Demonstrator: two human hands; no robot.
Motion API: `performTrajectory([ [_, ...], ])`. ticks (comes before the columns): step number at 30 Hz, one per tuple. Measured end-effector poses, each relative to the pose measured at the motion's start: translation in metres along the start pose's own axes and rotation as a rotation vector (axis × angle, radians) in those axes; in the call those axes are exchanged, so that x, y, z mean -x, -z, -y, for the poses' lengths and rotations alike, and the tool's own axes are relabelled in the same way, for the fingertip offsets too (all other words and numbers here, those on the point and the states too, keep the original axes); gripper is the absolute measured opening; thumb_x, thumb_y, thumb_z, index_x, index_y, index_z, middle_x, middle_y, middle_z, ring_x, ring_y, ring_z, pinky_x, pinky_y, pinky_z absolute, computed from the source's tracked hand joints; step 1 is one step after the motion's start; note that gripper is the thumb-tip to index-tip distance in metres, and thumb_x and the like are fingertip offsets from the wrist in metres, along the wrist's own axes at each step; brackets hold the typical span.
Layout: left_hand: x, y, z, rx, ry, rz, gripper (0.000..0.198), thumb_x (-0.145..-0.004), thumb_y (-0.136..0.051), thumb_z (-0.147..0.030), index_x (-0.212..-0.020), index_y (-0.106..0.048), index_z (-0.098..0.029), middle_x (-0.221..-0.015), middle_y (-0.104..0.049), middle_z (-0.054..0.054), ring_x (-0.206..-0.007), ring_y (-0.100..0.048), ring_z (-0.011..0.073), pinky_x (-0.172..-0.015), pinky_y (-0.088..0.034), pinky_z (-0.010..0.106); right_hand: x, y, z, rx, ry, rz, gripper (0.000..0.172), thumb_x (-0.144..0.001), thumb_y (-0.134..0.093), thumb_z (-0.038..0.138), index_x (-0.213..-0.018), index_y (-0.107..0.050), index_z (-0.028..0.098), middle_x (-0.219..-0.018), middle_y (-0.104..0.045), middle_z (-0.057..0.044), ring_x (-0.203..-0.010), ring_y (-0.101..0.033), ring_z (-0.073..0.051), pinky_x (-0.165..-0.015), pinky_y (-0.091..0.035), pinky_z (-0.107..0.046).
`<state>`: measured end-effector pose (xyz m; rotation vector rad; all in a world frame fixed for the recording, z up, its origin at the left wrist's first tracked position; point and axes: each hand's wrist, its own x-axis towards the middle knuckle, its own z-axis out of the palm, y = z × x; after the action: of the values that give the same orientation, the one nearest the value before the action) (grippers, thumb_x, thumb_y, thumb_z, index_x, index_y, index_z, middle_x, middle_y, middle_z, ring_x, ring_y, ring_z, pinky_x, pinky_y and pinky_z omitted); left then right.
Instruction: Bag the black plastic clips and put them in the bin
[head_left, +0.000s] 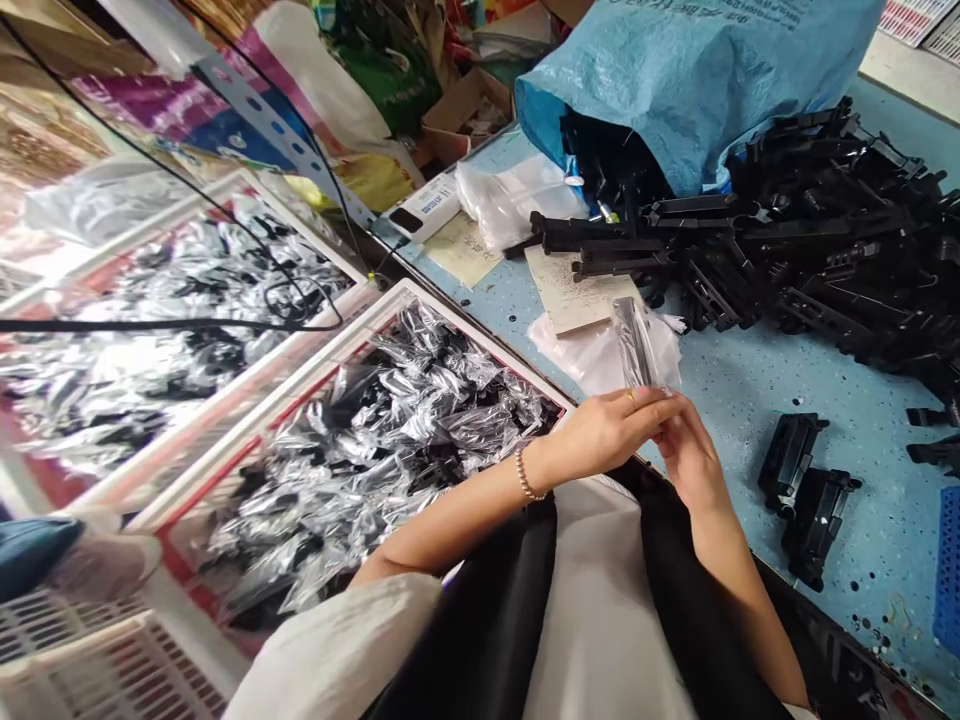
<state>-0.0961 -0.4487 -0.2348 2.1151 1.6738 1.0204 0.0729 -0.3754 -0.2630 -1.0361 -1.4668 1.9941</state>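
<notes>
The left hand (607, 432) and right hand (697, 470) meet at one end of a bagged part (634, 342); black parts (810, 240) strew the table (720, 395) beside a crate (262, 417).

Black parts (825, 235), sack (690, 80) on blue tabletop (739, 385)

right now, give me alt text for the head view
Left hand and right hand hold a slim dark part in clear plastic. Loose, elongated black parts lie on a speckled blue table; bagged dark parts fill white-rimmed crates.

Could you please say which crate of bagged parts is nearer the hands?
The crate partly hidden by the left forearm; the other crate lies farther left, clear of it.
</notes>
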Motion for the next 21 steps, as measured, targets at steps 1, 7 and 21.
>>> performTrajectory([
  [1, 0.003, 0.016, -0.001, -0.014, 0.053, -0.022, 0.037, -0.107, -0.040, -0.029, -0.140, -0.053, -0.018, -0.127, -0.068, 0.010, -0.113, -0.070, 0.0176, -0.099, -0.059, 0.030, 0.002, -0.001, 0.005, -0.031, 0.011, 0.042, 0.051, -0.090, -0.063, 0.064, -0.126, -0.064, 0.027, -0.114, -0.072, -0.006, -0.093, -0.066, -0.020, -0.082, -0.054, -0.034],
  [7, 0.082, 0.127, 0.049, -0.383, 0.708, 0.121, 0.038, -0.103, -0.046, -0.035, -0.134, -0.062, -0.019, -0.122, -0.071, 0.010, -0.107, -0.070, 0.0250, -0.098, -0.057, 0.043, 0.002, 0.001, 0.004, 0.117, -0.023, 0.013, 0.029, -0.092, -0.069, 0.047, -0.109, -0.073, 0.024, -0.106, -0.077, -0.006, -0.090, -0.068, -0.019, -0.086, -0.053, -0.036],
  [21, 0.136, 0.042, 0.190, -0.420, 1.327, 0.197, 0.028, -0.099, -0.046, -0.013, -0.126, -0.055, -0.008, -0.140, -0.059, 0.020, -0.111, -0.063, 0.0226, -0.094, -0.046, 0.032, 0.012, 0.013, -0.021, 0.112, -0.094, -0.145, 0.034, -0.086, -0.075, 0.052, -0.103, -0.074, 0.023, -0.099, -0.076, -0.006, -0.089, -0.067, -0.019, -0.084, -0.052, -0.034],
])
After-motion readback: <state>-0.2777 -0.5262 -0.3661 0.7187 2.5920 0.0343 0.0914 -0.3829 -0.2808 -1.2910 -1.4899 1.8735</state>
